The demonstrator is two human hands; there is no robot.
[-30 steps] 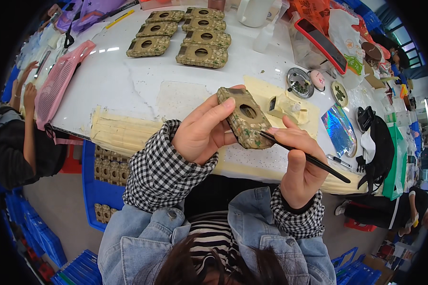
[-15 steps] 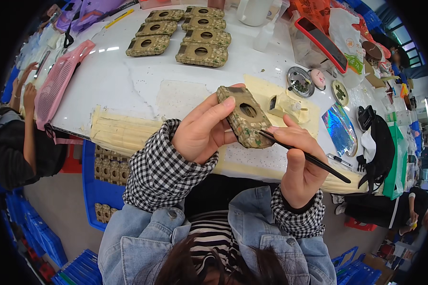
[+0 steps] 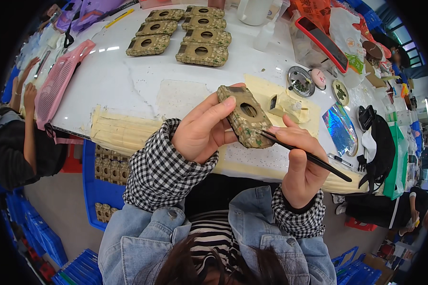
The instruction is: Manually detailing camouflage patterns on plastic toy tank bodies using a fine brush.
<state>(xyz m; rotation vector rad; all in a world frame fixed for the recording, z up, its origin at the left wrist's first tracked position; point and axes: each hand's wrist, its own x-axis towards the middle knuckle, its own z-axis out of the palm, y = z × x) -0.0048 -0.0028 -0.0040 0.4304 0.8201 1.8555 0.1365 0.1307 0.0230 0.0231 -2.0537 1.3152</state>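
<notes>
A camouflage-patterned model tank hull (image 3: 240, 107) with a round hole in its top is tilted in the grip of my left hand (image 3: 202, 126), thumb on its upper face. My right hand (image 3: 299, 156) is closed around black tweezers (image 3: 314, 161). Their tip touches the hull's near right end; whether a small part sits in the tip I cannot make out. Just beyond lies a small bottle (image 3: 290, 108) with a pale nozzle on yellowish paper. Close by are a round metal dish (image 3: 300, 81) with small dark green pieces and a pale dish (image 3: 340, 92) with more.
Several similar hulls (image 3: 202, 53) stand in two rows at the back. More fill a blue tray (image 3: 92, 190) below the table's left edge. A red-cased phone (image 3: 321, 44) leans on a clear box at the right. Another person's arm (image 3: 29, 128) is at the far left.
Almost nothing differs. The tweezers and my right hand have shifted very slightly; the hull stays in my left hand in the same position.
</notes>
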